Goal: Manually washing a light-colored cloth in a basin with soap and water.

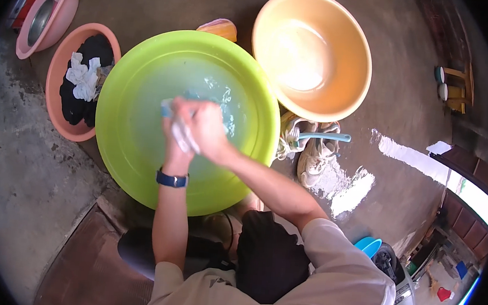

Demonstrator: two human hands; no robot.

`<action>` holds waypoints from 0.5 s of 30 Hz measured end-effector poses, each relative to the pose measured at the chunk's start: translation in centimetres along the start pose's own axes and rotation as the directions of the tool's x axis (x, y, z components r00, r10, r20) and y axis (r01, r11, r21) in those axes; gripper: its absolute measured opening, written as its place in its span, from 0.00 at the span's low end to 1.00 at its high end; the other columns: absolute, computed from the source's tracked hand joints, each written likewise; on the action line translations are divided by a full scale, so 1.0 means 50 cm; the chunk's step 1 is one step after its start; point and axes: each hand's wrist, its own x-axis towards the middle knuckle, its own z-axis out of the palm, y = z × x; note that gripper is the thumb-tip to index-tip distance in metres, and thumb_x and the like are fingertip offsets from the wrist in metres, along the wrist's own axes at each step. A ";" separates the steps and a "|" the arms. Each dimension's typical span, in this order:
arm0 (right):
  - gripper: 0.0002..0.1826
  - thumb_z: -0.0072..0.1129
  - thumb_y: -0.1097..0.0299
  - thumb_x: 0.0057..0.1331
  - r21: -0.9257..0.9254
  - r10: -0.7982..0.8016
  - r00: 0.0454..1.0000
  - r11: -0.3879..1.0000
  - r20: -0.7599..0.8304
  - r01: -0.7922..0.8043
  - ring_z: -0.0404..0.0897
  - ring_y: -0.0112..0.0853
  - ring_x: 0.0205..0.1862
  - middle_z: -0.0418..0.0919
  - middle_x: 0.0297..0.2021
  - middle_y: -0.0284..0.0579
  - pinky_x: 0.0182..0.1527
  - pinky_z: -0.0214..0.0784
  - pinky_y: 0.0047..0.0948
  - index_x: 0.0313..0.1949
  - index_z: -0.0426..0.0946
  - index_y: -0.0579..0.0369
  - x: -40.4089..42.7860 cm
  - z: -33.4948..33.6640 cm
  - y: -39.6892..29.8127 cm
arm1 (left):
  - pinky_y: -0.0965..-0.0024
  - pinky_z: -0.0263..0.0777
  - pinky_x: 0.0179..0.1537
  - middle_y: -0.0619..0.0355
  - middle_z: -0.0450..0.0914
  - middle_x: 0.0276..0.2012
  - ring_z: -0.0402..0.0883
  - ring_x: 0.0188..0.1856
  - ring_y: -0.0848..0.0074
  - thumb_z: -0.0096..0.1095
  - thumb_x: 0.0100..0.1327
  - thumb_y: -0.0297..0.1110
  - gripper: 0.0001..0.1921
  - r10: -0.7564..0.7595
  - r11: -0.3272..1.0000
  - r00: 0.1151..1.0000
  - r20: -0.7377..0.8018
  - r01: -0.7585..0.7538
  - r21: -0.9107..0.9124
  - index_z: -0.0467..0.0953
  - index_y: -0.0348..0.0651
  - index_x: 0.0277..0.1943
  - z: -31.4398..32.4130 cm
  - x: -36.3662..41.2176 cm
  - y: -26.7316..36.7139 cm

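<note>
Over the big lime-green plastic basin (116, 159), my hands are pressed together around a white cloth item (181, 137) with a bluish part. Motion blur hides its exact kind. My right hand (209, 124) lies across it, partly covering my left hand (173, 127), which also grips it. A dark blue wristband (172, 179) is on my left wrist. Cloudy water (150, 89) fills the basin's lower part, with glints of light on it. Something blue (192, 94) shows just behind my hands, too blurred to name.
An orange basin (349, 66) stands at the upper right, beside wet sneakers (312, 162) with a blue-handled brush (327, 136). At left, a salmon basin (53, 94) holds black and white clothes (82, 75). A pink basin (63, 13) with a metal bowl (41, 20) stands beyond.
</note>
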 end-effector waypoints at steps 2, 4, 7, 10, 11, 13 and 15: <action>0.23 0.48 0.61 0.67 0.077 -0.316 0.944 0.943 -0.101 0.324 0.68 0.36 0.10 0.69 0.10 0.52 0.17 0.63 0.35 0.16 0.72 0.62 -0.035 0.078 -0.070 | 0.70 0.68 0.50 0.58 0.69 0.49 0.71 0.53 0.72 0.35 0.70 0.54 0.27 0.105 0.982 0.810 0.578 -0.175 0.067 0.62 0.41 0.59 -0.210 -0.019 0.087; 0.22 0.49 0.62 0.66 -0.011 -0.028 0.995 1.000 -0.093 0.027 0.69 0.38 0.10 0.69 0.10 0.53 0.18 0.64 0.35 0.16 0.72 0.62 0.033 -0.030 0.045 | 0.71 0.71 0.42 0.59 0.72 0.42 0.74 0.45 0.74 0.36 0.70 0.52 0.22 -0.064 0.989 0.994 -0.087 0.052 -0.141 0.66 0.41 0.52 0.060 0.024 -0.035; 0.21 0.50 0.63 0.66 0.046 0.159 0.985 0.987 -0.063 -0.157 0.70 0.41 0.11 0.69 0.11 0.55 0.20 0.65 0.35 0.17 0.72 0.62 0.013 -0.029 0.022 | 0.72 0.71 0.33 0.60 0.72 0.34 0.75 0.35 0.77 0.37 0.71 0.47 0.17 0.039 0.999 0.875 -0.482 -0.021 0.042 0.68 0.41 0.42 0.136 -0.006 0.002; 0.24 0.47 0.59 0.67 0.154 -0.167 0.970 0.969 -0.175 0.195 0.67 0.38 0.11 0.66 0.10 0.53 0.21 0.64 0.35 0.17 0.69 0.64 -0.036 0.040 -0.032 | 0.66 0.72 0.48 0.51 0.72 0.49 0.74 0.49 0.68 0.38 0.70 0.44 0.19 0.125 0.983 0.821 0.558 -0.028 -0.180 0.66 0.40 0.53 -0.095 0.000 0.037; 0.24 0.47 0.59 0.67 0.146 -0.174 0.967 0.968 -0.187 0.202 0.67 0.38 0.11 0.66 0.10 0.53 0.21 0.64 0.35 0.17 0.69 0.64 -0.007 0.031 -0.007 | 0.66 0.72 0.48 0.51 0.72 0.49 0.74 0.49 0.68 0.38 0.70 0.44 0.19 0.124 0.984 0.812 0.570 -0.024 -0.179 0.66 0.40 0.53 -0.080 0.004 0.018; 0.24 0.48 0.58 0.67 0.104 0.298 0.955 0.950 -0.010 -0.295 0.67 0.39 0.12 0.66 0.10 0.53 0.22 0.64 0.36 0.17 0.70 0.62 0.038 -0.035 0.057 | 0.65 0.73 0.47 0.52 0.73 0.47 0.75 0.47 0.68 0.37 0.70 0.43 0.17 -0.019 0.999 0.975 -0.223 0.008 -0.050 0.67 0.40 0.51 0.103 -0.049 -0.036; 0.24 0.49 0.55 0.66 0.094 0.277 0.961 0.956 0.016 -0.277 0.66 0.36 0.14 0.66 0.11 0.52 0.23 0.63 0.34 0.17 0.69 0.61 0.024 0.008 0.063 | 0.64 0.73 0.48 0.53 0.72 0.47 0.75 0.49 0.67 0.40 0.70 0.40 0.16 -0.053 0.990 0.968 -0.247 0.019 -0.138 0.66 0.39 0.52 0.106 -0.092 0.007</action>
